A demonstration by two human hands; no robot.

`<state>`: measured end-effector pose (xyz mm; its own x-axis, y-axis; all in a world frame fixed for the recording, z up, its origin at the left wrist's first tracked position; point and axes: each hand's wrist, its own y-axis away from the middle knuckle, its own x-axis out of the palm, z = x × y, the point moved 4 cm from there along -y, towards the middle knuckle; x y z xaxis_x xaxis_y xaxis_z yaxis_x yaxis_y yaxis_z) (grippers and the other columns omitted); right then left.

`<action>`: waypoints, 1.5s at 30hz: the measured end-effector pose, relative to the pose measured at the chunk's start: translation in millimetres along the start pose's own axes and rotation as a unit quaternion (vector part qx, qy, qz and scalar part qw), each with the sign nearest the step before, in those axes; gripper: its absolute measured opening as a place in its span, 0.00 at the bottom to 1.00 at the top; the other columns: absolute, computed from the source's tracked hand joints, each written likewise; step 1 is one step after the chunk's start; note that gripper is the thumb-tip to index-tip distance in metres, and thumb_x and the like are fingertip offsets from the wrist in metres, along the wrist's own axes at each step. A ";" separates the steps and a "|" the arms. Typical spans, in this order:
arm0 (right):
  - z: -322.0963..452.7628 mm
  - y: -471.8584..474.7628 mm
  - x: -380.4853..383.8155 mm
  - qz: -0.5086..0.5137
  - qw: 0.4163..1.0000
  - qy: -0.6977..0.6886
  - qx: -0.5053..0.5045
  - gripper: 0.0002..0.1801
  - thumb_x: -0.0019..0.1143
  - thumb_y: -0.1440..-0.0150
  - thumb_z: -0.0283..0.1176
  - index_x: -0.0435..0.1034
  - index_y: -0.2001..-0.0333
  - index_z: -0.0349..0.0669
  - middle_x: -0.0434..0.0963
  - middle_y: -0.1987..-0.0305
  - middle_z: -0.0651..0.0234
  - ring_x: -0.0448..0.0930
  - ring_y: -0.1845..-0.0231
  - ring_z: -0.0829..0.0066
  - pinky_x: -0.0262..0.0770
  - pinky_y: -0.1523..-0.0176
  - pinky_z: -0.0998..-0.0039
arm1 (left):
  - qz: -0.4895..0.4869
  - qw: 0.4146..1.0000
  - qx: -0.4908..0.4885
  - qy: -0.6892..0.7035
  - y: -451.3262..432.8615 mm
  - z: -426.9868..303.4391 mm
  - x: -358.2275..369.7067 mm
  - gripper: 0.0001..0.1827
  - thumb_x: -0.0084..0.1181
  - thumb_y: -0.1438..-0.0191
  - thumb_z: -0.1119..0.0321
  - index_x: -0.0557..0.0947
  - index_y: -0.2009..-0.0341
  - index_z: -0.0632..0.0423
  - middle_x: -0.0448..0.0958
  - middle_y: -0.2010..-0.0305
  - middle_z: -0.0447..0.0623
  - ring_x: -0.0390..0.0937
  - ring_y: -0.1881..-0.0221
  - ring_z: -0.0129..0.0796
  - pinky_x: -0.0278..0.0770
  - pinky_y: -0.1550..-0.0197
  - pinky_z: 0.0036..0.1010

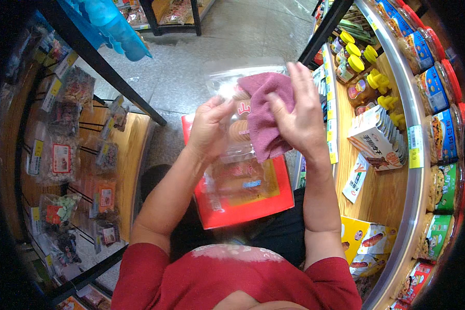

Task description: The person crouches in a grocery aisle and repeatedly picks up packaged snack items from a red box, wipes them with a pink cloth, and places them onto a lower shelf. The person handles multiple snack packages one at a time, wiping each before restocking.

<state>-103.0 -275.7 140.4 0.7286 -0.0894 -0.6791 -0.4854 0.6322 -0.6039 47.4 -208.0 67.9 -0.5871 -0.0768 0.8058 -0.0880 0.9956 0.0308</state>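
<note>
My left hand (212, 126) grips the left edge of a clear plastic bag (238, 131) of round brown slices, with printed writing on its front. A folded mauve cloth (267, 116) covers the bag's right part. My right hand (303, 116) holds this cloth against the bag, thumb on top and fingers stretched upward. Below, a red box (213, 211) with a yellow panel rests over my lap. A second clear packet (242, 176), also bearing writing, lies on the box; its upper end is hidden by the held bag.
On the right, a wooden shelf (376, 193) carries yellow-lidded jars (350, 69), a carton of sachets (376, 139) and a yellow box (354, 234). Red-lidded tubs (430, 93) line its outer side. Bagged snacks (62, 159) hang on hooks at left. A blue plastic sheet (108, 27) hangs above the grey floor (170, 69).
</note>
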 end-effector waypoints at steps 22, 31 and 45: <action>-42.4 1.9 8.7 -0.088 0.990 -0.077 0.078 0.13 0.48 0.46 0.24 0.69 0.56 0.34 0.74 0.57 0.50 0.75 0.54 0.50 0.70 0.50 0.61 | 0.005 1.000 0.012 0.007 3.6 3.7 8.1 0.25 0.31 0.35 0.54 0.70 0.48 0.61 0.72 0.49 0.55 0.74 0.51 0.43 0.74 0.49 0.37; -50.3 14.6 22.1 0.081 0.648 -0.704 0.279 0.18 0.51 0.44 0.34 0.67 0.54 0.30 0.75 0.59 0.63 0.76 0.61 0.77 0.73 0.58 0.76 | 0.010 0.999 0.031 0.038 -4.5 -6.3 -1.9 0.28 0.28 0.36 0.49 0.63 0.43 0.58 0.67 0.43 0.58 0.69 0.45 0.49 0.68 0.43 0.44; -11.4 9.0 13.6 0.019 0.808 -0.518 0.280 0.10 0.48 0.42 0.30 0.69 0.61 0.33 0.73 0.72 0.71 0.71 0.74 0.87 0.68 0.71 0.82 | -0.180 0.969 0.048 -0.161 -0.6 2.0 -5.3 0.30 0.51 0.43 0.62 0.60 0.39 0.58 0.72 0.59 0.47 0.71 0.65 0.24 0.72 0.65 0.22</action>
<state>-103.0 -280.1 121.0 0.8730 0.4470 0.1952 -0.4334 0.8945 -0.1097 48.9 -208.3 62.4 -0.7239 -0.4467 0.5257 -0.3996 0.8927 0.2083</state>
